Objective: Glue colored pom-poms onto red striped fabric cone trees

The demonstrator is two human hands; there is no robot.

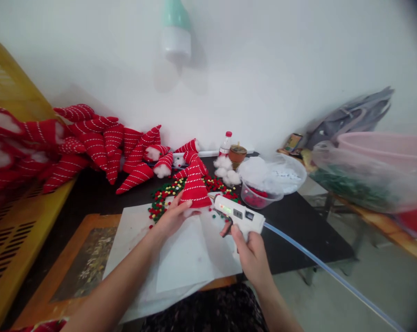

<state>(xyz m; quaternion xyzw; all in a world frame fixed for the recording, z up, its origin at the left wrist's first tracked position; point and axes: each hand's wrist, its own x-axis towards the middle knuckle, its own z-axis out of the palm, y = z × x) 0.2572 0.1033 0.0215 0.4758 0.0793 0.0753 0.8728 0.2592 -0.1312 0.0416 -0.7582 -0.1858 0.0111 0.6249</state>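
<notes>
Your left hand [175, 216] grips red cone hat [194, 184] by base, upright over white paper [181, 258]. Your right hand [252, 251] wraps glue gun [239, 214], nozzle beside hat.

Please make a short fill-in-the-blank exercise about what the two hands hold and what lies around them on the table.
1. The right hand holds a white glue ____.
2. The left hand holds a striped cone in red and ____.
3. Small pom-poms in red, green and white lie ____ the cone.
4. The bottle by the wall has a ____ cap.

Missing words: gun; white; behind; red
</notes>
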